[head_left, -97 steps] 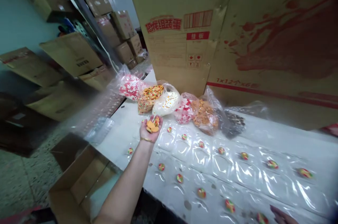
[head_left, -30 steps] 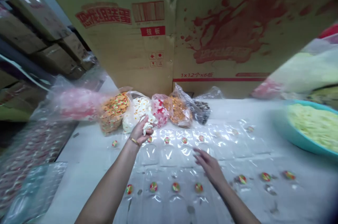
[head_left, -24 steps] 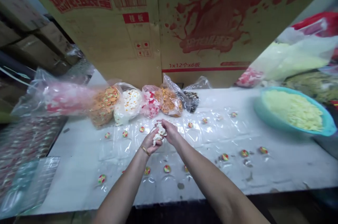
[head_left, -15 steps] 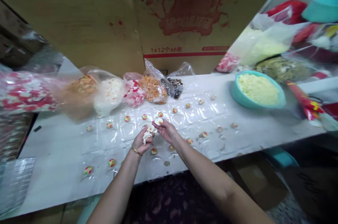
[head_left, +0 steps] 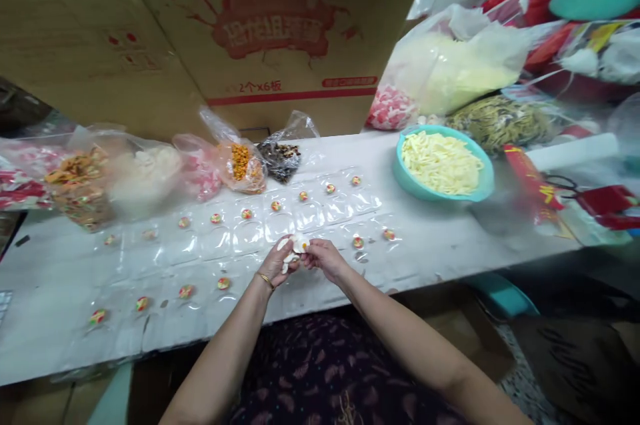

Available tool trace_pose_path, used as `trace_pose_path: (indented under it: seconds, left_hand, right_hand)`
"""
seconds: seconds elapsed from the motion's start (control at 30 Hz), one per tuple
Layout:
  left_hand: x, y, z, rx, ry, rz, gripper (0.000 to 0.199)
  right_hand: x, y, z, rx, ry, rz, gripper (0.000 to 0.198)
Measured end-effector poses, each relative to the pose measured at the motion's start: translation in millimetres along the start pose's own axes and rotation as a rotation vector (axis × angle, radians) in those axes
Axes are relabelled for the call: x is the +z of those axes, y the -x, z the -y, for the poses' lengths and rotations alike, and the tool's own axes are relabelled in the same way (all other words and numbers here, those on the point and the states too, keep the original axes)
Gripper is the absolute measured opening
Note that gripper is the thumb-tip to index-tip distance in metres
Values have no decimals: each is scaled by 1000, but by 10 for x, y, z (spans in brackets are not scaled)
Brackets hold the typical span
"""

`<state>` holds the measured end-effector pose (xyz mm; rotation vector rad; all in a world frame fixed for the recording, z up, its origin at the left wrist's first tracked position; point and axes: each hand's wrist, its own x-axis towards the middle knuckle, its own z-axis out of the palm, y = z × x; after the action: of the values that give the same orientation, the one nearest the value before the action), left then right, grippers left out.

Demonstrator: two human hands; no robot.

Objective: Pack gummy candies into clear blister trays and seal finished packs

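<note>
My left hand (head_left: 279, 263), with a gold bangle at the wrist, is closed round several white fried-egg gummies (head_left: 286, 253). My right hand (head_left: 324, 258) meets it and pinches the edge of one white gummy with an orange-yellow spot. Both hands are above the clear plastic trays (head_left: 247, 239), which lie in two rows along the white table. Small round red, yellow and green candies (head_left: 223, 283) sit in the trays, one to a compartment where I can see. My forearms hide part of the near row.
Clear bags of candy (head_left: 245, 168) line the back of the table against large cartons (head_left: 280, 25). To the right stand a turquoise bowl (head_left: 400, 175) of pale yellow strips, a big bag of yellow pieces (head_left: 450, 68), a red packet (head_left: 533, 178) and scissors (head_left: 561, 183).
My right hand has drawn its gummy in close against the bunch in my left hand. The view has swung right, so bags and trays appear further left.
</note>
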<state>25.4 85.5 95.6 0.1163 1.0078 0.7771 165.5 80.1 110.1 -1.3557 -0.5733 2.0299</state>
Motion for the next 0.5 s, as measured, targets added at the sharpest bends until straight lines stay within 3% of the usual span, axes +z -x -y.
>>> trace_pose_path:
  seconds: [0.1, 0.2, 0.37, 0.5]
  left_hand:
    - [447, -106, 326, 30, -72, -25, 49]
    - [739, -167, 560, 52, -62, -79, 46]
    - [952, -218, 792, 21, -89, -104, 43]
    - [991, -275, 893, -44, 6, -168, 44]
  right_hand:
    - [-438, 155, 147, 31, 121, -36, 20]
    - [-755, 276, 238, -21, 161, -130, 23]
    - [-1045, 365, 140, -105, 185, -179, 23]
    - [-1444, 347, 64, -39, 253, -399, 19]
